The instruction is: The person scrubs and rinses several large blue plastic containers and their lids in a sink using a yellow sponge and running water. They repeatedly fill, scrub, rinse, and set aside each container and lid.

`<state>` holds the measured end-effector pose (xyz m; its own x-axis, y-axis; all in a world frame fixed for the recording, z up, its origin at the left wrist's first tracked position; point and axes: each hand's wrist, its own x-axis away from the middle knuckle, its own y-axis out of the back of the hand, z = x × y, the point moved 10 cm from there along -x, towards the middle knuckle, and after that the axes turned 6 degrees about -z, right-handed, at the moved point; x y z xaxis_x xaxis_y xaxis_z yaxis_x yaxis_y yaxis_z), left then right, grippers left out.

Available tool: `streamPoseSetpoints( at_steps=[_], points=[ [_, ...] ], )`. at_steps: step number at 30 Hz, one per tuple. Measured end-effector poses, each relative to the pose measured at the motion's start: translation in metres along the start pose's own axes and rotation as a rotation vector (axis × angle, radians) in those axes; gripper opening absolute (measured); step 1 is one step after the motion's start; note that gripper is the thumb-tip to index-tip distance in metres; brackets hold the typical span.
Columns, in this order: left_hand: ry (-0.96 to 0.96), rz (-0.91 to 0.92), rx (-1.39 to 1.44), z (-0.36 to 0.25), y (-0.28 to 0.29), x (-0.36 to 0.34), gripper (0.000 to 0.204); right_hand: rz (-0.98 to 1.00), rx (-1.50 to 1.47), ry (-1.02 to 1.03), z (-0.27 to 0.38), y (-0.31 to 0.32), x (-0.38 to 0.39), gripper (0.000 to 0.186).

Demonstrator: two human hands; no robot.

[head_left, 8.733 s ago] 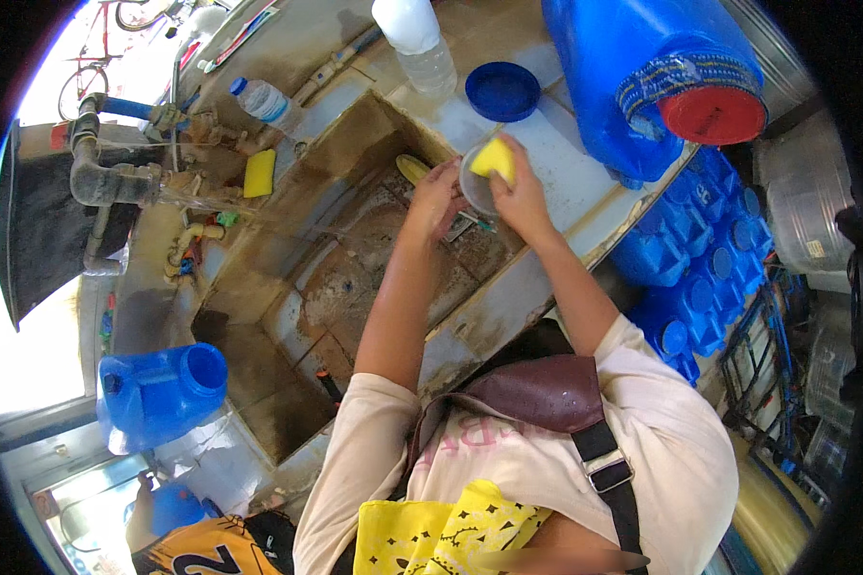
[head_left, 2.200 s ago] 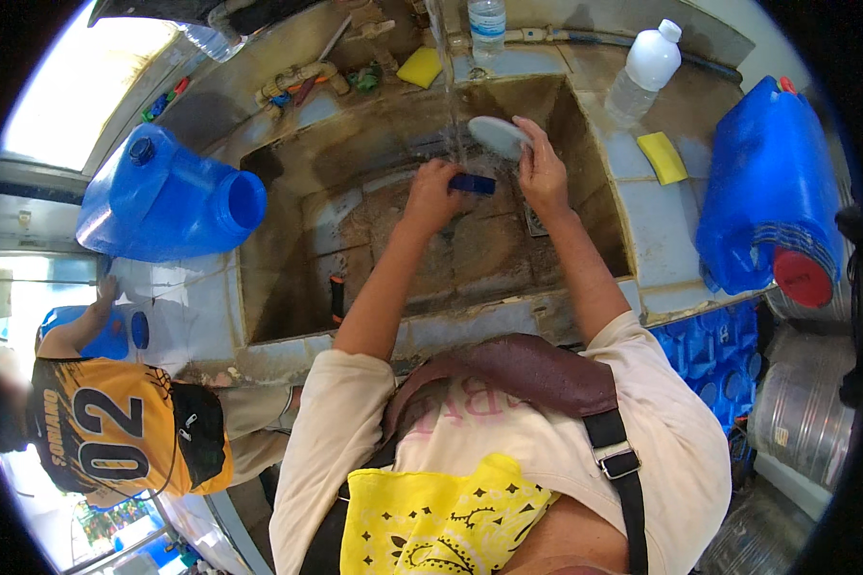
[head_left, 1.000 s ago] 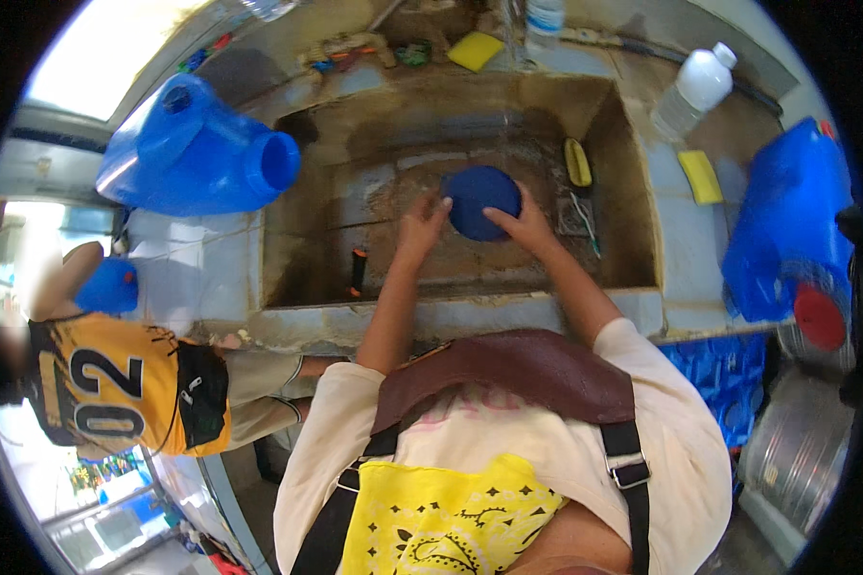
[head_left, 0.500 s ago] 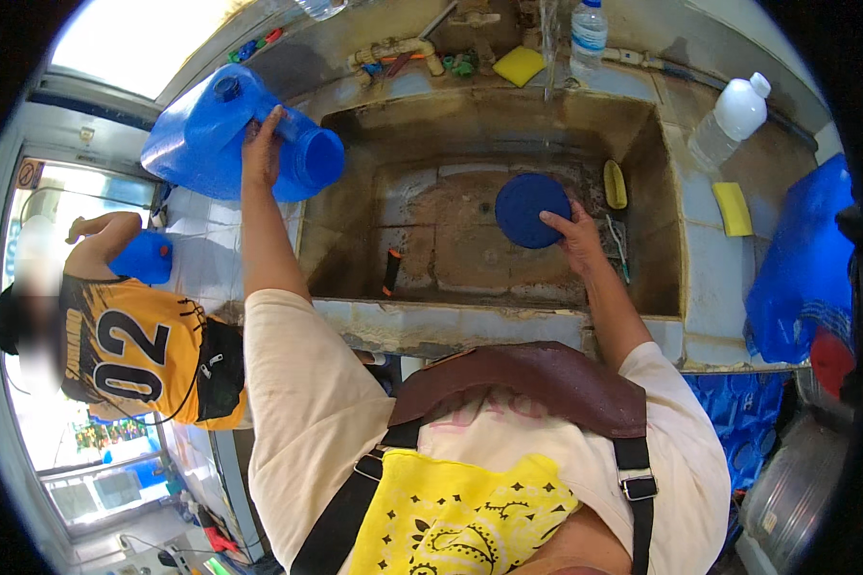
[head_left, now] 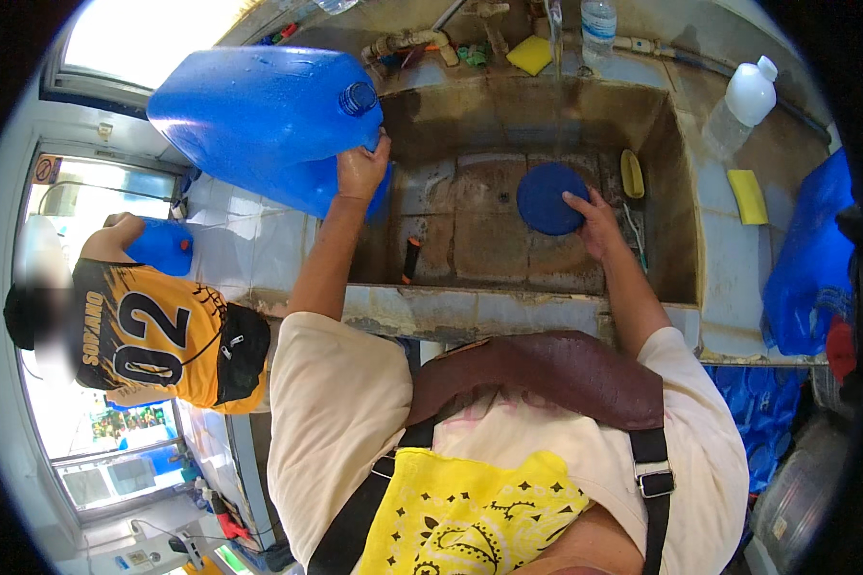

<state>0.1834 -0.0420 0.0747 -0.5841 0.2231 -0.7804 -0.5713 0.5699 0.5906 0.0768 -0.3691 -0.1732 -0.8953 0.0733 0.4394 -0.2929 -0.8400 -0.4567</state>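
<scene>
Over a stained sink (head_left: 470, 287), round blue lid (head_left: 549, 197), big blue jug (head_left: 259, 125)

A large blue plastic jerrycan (head_left: 259, 115) lies on its side at the left edge of a stained concrete sink (head_left: 681, 240), its ribbed blue screw cap (head_left: 359, 97) pointing toward the basin. Its surface is wet and shiny. The left hand (head_left: 360, 171) grips it just below the neck, at the corner overhanging the sink. A round, flat blue lid (head_left: 549, 198) is held inside the basin, tilted up so its plain face shows. The right hand (head_left: 596, 222) holds it by the lower right rim, with fingers (head_left: 579, 201) spread over its face.
</scene>
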Motion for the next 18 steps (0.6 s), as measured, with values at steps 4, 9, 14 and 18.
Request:
streamPoseSetpoints(
  at_steps=[4,9,14,18],
  points=[
    [0.056,0.122,-0.033,0.002,0.012,-0.003,0.025,-0.021,-0.015,-0.029,-0.002,0.002,-0.002,0.075],
    [-0.159,0.030,-0.076,-0.030,0.038,-0.025,0.024,0.003,-0.010,-0.023,0.000,-0.006,0.000,0.077],
    [-0.296,-0.060,-0.055,-0.055,0.043,-0.038,0.021,-0.016,0.039,0.013,0.002,-0.004,-0.001,0.074],
    [-0.357,0.057,-0.236,-0.052,0.019,-0.031,0.032,-0.038,0.070,0.049,0.006,0.000,-0.002,0.074]
  ],
)
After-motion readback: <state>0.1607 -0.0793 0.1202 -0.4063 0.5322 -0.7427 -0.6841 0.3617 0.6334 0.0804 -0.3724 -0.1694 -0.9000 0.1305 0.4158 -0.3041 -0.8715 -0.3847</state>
